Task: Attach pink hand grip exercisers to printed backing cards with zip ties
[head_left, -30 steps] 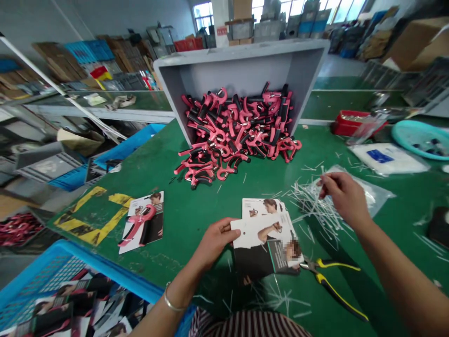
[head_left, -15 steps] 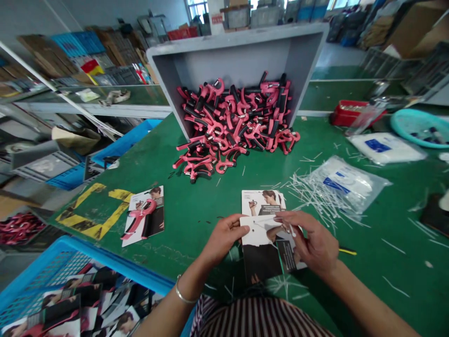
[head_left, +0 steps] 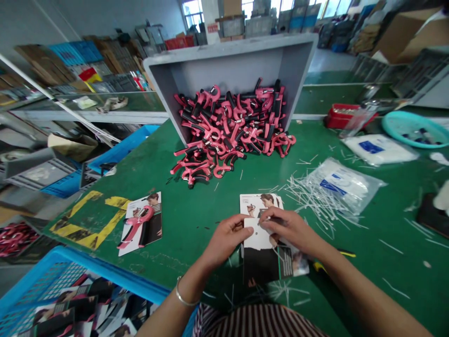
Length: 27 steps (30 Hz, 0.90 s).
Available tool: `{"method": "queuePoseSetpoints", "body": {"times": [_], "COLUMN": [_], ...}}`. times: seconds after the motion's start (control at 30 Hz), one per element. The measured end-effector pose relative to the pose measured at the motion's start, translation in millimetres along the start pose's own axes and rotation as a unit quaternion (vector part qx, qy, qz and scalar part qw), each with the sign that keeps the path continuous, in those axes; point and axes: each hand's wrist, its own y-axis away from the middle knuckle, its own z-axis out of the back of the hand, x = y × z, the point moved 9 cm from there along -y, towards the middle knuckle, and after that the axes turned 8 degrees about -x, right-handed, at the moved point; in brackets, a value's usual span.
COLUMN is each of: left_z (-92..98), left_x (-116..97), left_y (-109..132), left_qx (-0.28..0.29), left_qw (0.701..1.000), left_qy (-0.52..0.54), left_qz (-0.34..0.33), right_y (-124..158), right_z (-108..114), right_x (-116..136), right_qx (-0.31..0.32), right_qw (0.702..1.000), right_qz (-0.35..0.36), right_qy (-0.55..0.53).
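My left hand (head_left: pixel 226 241) pinches the left edge of a white card (head_left: pixel 258 239) with small holes, thumb on top. My right hand (head_left: pixel 293 229) is closed at the card's right side, fingertips near a hole. A thin white cable tie (head_left: pixel 279 255) trails below those fingers; its upper part is hidden. Beneath both hands lies a stack of printed backing cards (head_left: pixel 261 267), black on the lower part. To the left, a pink and black hand-grip exerciser (head_left: pixel 141 223) rests on another printed card (head_left: pixel 156 229).
A grey bin (head_left: pixel 231 70) tipped on its side spills pink hand grips onto the green table. Loose cable ties (head_left: pixel 310 194) lie beside a plastic bag (head_left: pixel 345 185) at right. A blue basket (head_left: pixel 115 271) of carded pieces stands front left. A yellow-and-black cutter (head_left: pixel 319 267) lies near my right forearm.
My right hand has moved left and up to the card's holes, with its fingers turned inward over the card. My left hand keeps its hold. The view has shifted slightly.
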Motion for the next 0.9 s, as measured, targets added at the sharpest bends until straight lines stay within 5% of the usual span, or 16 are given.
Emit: {"method": "queuePoseSetpoints", "body": {"times": [0.2,0.3,0.53,0.6,0.77,0.9], "left_z": [16.8,26.6,0.7,2.8,30.1,24.8], "left_x": [37.4,38.2,1.1,-4.9,-10.9,3.8], "left_y": [7.9,19.4,58.2,57.7,36.7,20.8], "left_qx": [-0.019,-0.042,0.148,0.123,-0.112,-0.112], "left_qw": [0.997,0.991,0.952,0.948,0.926,0.942], "left_qy": [-0.063,-0.124,-0.237,-0.247,-0.283,-0.260], "left_qz": [0.028,-0.019,-0.125,-0.160,-0.222,-0.181], "right_y": [6.0,8.0,-0.6,-3.0,-6.5,-5.3], "right_z": [2.8,-4.1,-23.1,-29.3,-35.0,-33.1], "right_x": [-24.6,-33.0,-50.9,-54.7,-50.9,-36.1], "right_qx": [0.021,0.036,0.055,0.055,0.036,0.040], "right_qw": [0.989,0.980,0.942,0.929,0.925,0.959], "right_qz": [-0.102,-0.131,-0.200,-0.213,-0.211,-0.153], "right_qy": [-0.107,-0.147,-0.264,-0.299,-0.313,-0.235]}}
